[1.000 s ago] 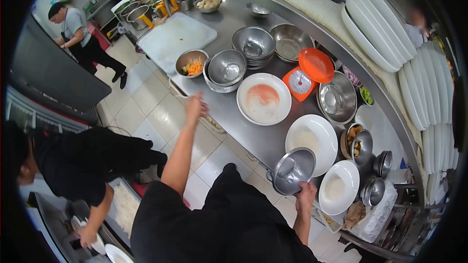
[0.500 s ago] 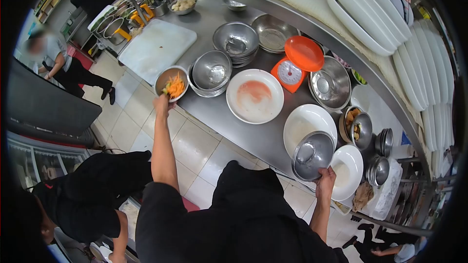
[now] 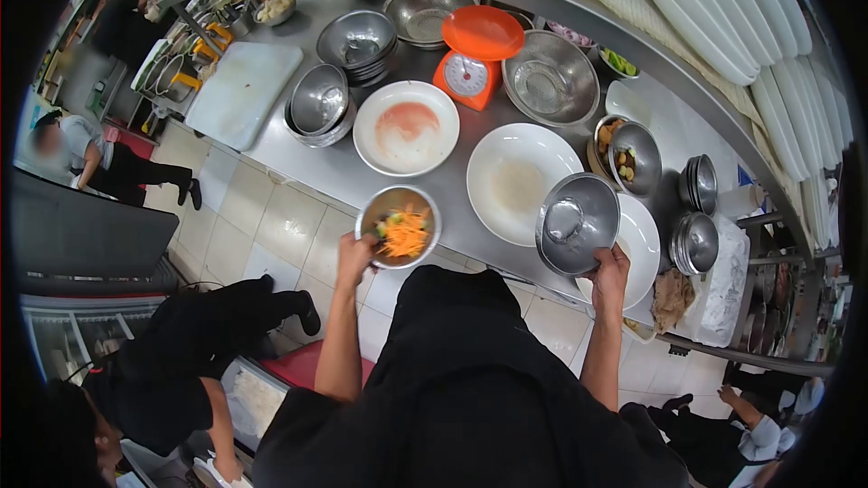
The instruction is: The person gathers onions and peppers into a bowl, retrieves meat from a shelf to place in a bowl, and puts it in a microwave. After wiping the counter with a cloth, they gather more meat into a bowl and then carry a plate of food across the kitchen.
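Overhead, looking down a long stainless counter [image 3: 325, 172], brushed and dull.

Left hand [image 3: 354, 253]: fingers pinched shut on the rim of a small steel bowl [image 3: 399, 226], gripping at its 8 o'clock. The bowl was round, thin-walled and shiny, and held a loose tangle of shredded orange carrot with a few green bits. It had no long axis; the mouth faced straight up. It sat at the counter's near edge, at 9 o'clock from frame centre; I could not tell whether it rested on the steel or hung just above. The left forearm ran straight up from the black sleeve with the wrist in line.

Right hand [image 3: 610, 271]: fingers curled closed on the lower rim of a larger steel bowl [image 3: 576, 221], polished and mirror-bright inside. This bowl was tilted, its mouth turned up and toward the person at about 6 o'clock. It hung over a white plate [image 3: 646, 244], glossy and round. The right forearm was near vertical, elbow tucked in.

At 10 o'clock of the tilted bowl lay a deep white plate [image 3: 515, 183]. At 12 o'clock of the carrot bowl was a white dish [image 3: 405, 126] smeared reddish. An orange plastic scale [image 3: 475, 59] stood at 1 o'clock of that dish.
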### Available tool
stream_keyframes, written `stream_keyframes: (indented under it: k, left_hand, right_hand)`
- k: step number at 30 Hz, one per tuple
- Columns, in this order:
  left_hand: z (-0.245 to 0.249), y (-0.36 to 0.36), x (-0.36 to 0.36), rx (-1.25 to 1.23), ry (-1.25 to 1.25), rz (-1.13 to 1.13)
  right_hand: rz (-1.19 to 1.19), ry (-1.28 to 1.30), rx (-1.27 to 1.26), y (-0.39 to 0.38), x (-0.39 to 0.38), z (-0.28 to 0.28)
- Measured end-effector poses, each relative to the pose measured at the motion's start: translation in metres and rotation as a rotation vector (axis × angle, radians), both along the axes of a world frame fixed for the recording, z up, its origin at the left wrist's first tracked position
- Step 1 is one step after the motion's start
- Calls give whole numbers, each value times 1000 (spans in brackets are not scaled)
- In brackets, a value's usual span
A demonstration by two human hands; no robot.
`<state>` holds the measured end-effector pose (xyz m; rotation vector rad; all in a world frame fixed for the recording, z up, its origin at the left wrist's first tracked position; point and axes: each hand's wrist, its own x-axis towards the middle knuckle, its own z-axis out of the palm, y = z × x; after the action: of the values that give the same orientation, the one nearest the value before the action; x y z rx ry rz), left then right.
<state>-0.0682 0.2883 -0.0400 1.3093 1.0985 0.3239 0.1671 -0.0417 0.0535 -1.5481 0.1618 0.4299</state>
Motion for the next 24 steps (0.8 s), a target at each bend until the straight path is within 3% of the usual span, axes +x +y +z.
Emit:
stream_keyframes:
  k: [6,15,18,20,21,22,24]
  left_hand:
    - [3,-32,73,87,49,13]
    - [4,-19,107,289,114,156]
    - [-16,-3,106,180,128,104]
    - [14,-18,100,97,163,86]
    - [3,-13,86,112,187,36]
    - [4,-20,73,140,58,51]
    - [21,-41,61,100,127,167]
  right_hand:
    - [20,42,22,-30,-5,-5]
    - [-21,22,13,-63,-14,-14]
    - [10,-35,-12,-69,-16,-16]
    - [-5,-58,9,-73,-16,-18]
    - [-37,-72,23,-76,-17,-19]
    - [-107,-79,5,-82,-17,-20]
    - [-187,-65,-29,-103,-15,-28]
